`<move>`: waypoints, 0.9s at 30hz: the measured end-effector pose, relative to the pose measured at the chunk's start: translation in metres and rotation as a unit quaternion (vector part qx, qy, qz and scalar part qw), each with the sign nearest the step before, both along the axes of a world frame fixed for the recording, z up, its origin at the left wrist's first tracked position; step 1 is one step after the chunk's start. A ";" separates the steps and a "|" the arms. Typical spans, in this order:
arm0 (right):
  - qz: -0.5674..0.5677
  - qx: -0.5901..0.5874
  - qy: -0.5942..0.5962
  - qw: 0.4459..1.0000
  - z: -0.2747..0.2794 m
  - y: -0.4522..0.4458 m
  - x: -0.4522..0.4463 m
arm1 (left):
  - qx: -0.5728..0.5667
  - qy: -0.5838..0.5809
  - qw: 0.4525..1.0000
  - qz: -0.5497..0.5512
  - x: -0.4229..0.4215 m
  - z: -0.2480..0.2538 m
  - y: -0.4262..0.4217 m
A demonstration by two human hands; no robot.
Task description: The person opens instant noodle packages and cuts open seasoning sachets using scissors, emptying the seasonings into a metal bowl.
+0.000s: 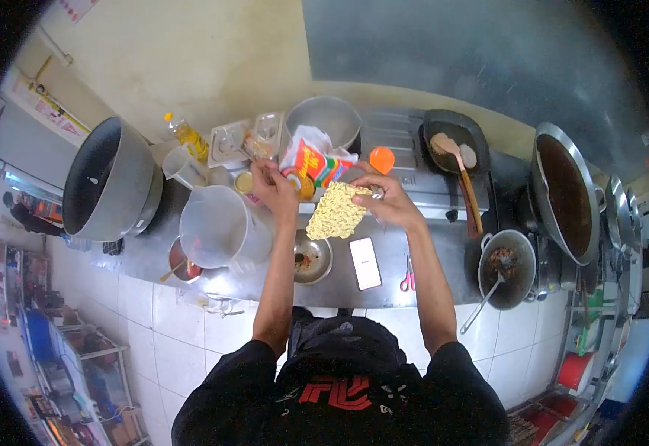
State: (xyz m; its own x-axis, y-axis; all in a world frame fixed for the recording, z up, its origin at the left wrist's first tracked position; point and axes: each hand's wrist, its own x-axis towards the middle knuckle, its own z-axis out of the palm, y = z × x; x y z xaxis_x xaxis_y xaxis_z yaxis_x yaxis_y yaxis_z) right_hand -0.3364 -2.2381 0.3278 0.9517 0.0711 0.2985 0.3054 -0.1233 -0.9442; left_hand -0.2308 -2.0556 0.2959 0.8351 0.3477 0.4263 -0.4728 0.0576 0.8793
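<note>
My right hand (390,201) is closed on a block of dry instant noodles (335,212), thumb against its right side, above the counter. A small shiny bit shows by those fingers, too small to name. At the left, my left hand (277,189) is closed at the edge of a red, white and green noodle packet (315,160); its exact grip is partly hidden. Behind the packet stands a large metal pot (332,115). Below the noodles are a metal bowl (312,262) with some food scraps and a phone (365,264) with a white screen.
Left of my arm stand a translucent plastic jug (216,227), a bowl of red sauce (178,269) and an oil bottle (188,138). Rightward are red-handled scissors (407,279), a stove (413,195), a square pan (475,128) and a wok (514,286) with a ladle.
</note>
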 end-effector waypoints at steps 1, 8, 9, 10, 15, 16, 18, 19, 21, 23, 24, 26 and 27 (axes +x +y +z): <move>0.017 0.014 0.090 0.996 -0.001 0.002 -0.008 | -0.027 0.010 0.999 -0.018 -0.016 0.000 0.001; 0.023 0.043 0.220 0.974 -0.036 0.029 -0.053 | 0.070 0.040 0.993 -0.088 -0.091 -0.054 0.044; 0.019 0.046 0.226 0.973 -0.034 0.034 -0.062 | 0.105 0.044 0.990 -0.081 -0.098 -0.057 0.050; 0.016 0.048 0.231 0.972 -0.034 0.039 -0.068 | 0.141 0.048 0.986 -0.073 -0.103 -0.060 0.056; 0.048 0.032 0.176 0.983 -0.051 0.043 -0.078 | 0.255 -0.062 0.964 -0.050 -0.107 -0.031 0.092; 0.062 0.019 0.162 0.985 -0.047 0.043 -0.077 | 0.311 -0.097 0.942 -0.076 -0.104 -0.018 0.104; 0.080 0.007 0.146 0.986 -0.040 0.043 -0.074 | 0.373 -0.141 0.910 -0.109 -0.094 0.015 0.125; 0.097 -0.028 0.117 0.988 -0.036 0.043 -0.073 | 0.436 -0.151 0.870 -0.174 -0.090 0.033 0.133; 0.121 -0.063 0.083 0.987 -0.033 0.046 -0.070 | 0.482 -0.147 0.823 -0.264 -0.088 0.069 0.143; 0.166 -0.112 0.030 0.979 -0.032 0.048 -0.066 | 0.512 -0.150 0.799 -0.277 -0.085 0.096 0.150; 0.171 -0.112 0.026 0.978 -0.031 0.049 -0.065 | 0.539 -0.152 0.773 -0.299 -0.084 0.108 0.151; 0.184 -0.119 0.012 0.976 -0.031 0.052 -0.066 | 0.565 -0.192 0.747 -0.292 -0.083 0.128 0.151; 0.188 -0.121 0.010 0.975 -0.029 0.052 -0.065 | 0.622 -0.189 0.691 -0.315 -0.082 0.138 0.154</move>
